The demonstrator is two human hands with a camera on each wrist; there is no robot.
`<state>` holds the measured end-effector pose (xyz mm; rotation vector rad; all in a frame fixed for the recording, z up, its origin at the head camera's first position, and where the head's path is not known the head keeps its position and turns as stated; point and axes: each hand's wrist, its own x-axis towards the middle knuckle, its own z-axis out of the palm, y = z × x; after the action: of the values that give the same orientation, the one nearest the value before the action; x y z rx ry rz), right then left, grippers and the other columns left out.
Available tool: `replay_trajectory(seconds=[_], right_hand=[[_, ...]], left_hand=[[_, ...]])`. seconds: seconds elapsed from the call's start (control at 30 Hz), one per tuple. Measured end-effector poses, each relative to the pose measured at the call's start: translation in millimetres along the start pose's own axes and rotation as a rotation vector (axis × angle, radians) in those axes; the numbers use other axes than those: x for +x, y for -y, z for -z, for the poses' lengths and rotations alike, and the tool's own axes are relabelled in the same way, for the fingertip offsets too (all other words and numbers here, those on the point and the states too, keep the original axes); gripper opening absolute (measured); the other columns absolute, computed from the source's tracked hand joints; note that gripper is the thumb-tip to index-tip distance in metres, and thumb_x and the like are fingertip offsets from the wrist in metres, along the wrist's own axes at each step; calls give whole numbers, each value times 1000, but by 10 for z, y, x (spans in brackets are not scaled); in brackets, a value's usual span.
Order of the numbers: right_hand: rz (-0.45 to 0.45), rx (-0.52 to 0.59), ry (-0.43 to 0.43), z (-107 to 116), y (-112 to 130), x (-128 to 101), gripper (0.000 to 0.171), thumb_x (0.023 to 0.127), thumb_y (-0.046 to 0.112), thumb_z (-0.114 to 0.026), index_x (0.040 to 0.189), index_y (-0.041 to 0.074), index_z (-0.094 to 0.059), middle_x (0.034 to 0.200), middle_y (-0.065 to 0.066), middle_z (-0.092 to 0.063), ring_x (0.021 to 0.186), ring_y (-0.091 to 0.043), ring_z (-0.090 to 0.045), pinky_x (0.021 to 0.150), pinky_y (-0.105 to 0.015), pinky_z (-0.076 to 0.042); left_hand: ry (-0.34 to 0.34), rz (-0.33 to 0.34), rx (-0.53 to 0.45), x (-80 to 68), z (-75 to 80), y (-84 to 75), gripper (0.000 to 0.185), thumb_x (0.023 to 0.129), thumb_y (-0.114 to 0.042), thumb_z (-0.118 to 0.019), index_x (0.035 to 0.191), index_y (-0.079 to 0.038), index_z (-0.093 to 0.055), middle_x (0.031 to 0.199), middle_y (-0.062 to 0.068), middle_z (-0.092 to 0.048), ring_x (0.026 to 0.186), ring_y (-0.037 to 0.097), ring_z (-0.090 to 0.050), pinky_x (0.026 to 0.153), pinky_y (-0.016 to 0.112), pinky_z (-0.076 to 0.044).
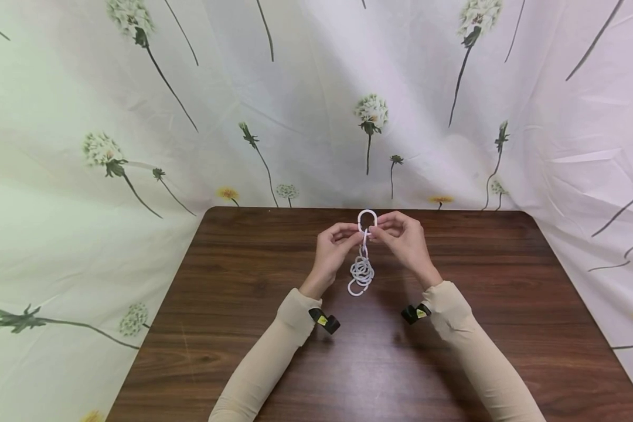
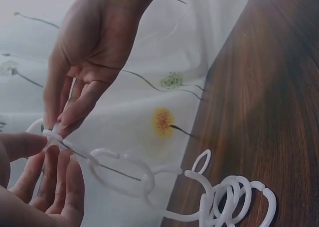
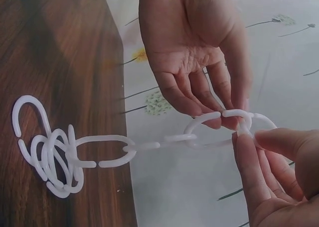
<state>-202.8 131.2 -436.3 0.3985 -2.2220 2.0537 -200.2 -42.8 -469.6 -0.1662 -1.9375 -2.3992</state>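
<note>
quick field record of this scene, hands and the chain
left hand: pinches the top ring
right hand: pinches the same ring from the other side
top ring: white plastic, open-ended, held up above the table's far edge
chain: white rings linked below it, hanging down to a loose pile
table: dark wood, under the pile
backdrop: pale cloth with dandelion print

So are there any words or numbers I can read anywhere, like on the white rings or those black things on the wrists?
None can be read.
White rings: plain, no print.
Black wrist tags: a small yellow mark on each, too small to read.
Flowered cloth: pictures only, no words.
Table: bare wood, no labels.
</note>
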Motion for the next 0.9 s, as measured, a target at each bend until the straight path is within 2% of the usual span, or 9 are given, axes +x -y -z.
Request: replay_trajectory(seconds=[0.1, 0.17, 0.23, 0.3, 0.43, 0.5, 0.63, 0.8, 0.9], right_hand=[[0, 1, 1, -12, -28, -6, 31, 86, 1, -73, 108, -16, -58, 92, -31, -66, 73, -21, -75, 70, -34, -64], [3, 9, -2, -12, -103, 7, 32, 86, 4, -74, 107, -15, -59, 91, -28, -67, 76, -27, -75, 72, -39, -64], [-1, 22, 5, -15, -99, 5, 34, 86, 4, -74, 109, -16, -58, 92, -28, -68, 76, -26, -75, 74, -44, -63], [8, 33, 14, -9, -100, 5, 34, 86, 4, -73, 109, -16, -58, 93, -30, -68, 77, -28, -75, 74, -44, -63], [9, 27, 25, 18, -92, 10, 32, 89, 8, -72, 108, -14, -60, 96, -33, -67, 77, -30, -75, 72, -38, -64], [5, 7, 21, 41, -80, 18, 31, 90, 12, -72, 107, -11, -62, 97, -34, -67, 77, -29, -75, 71, -37, -64], [-10, -19, 18, 107, -64, 40, 30, 93, 17, -68, 109, -9, -63, 99, -35, -67, 81, -33, -75, 72, -39, -64], [-37, -53, 16, 199, 43, 48, 30, 96, 18, -64, 110, -9, -62, 100, -38, -66, 85, -47, -70, 68, -35, -64], [-52, -95, 7, 247, 110, 51, 29, 96, 17, -64, 109, -8, -63, 97, -36, -68, 81, -43, -72, 67, -33, -64]], left_hand=[[2, 0, -31, -2, -3, 0, 22, 86, -1, -72, 106, 7, -67, 88, 7, -73, 75, 15, -71, 85, 57, -59], [3, -3, -45, -5, -3, 0, 22, 86, 1, -72, 105, 9, -66, 89, 12, -73, 74, 14, -71, 89, 65, -52], [0, -6, -44, -7, -2, -4, 21, 86, 1, -71, 105, 9, -66, 90, 16, -73, 73, 14, -71, 87, 61, -56], [-3, -8, -33, -7, 1, -6, 22, 86, 0, -72, 105, 9, -66, 91, 17, -73, 73, 14, -70, 82, 52, -61], [-11, 1, -15, -6, 17, -4, 23, 86, -4, -73, 106, 8, -67, 87, 7, -73, 72, 19, -71, 71, 36, -64], [-16, 7, -2, -4, 26, 2, 23, 86, -5, -74, 105, 6, -67, 84, 1, -72, 73, 21, -71, 69, 32, -63], [-20, 9, 12, 5, 41, 11, 24, 86, -6, -74, 105, 6, -67, 82, -4, -71, 74, 21, -71, 69, 37, -64], [-18, -4, 0, 19, 48, 10, 26, 86, -4, -73, 107, 9, -65, 80, -5, -71, 71, 17, -70, 75, 54, -62], [-15, -2, -9, 18, 46, -4, 26, 87, -4, -73, 107, 10, -65, 81, -5, -71, 72, 19, -70, 77, 57, -60]])
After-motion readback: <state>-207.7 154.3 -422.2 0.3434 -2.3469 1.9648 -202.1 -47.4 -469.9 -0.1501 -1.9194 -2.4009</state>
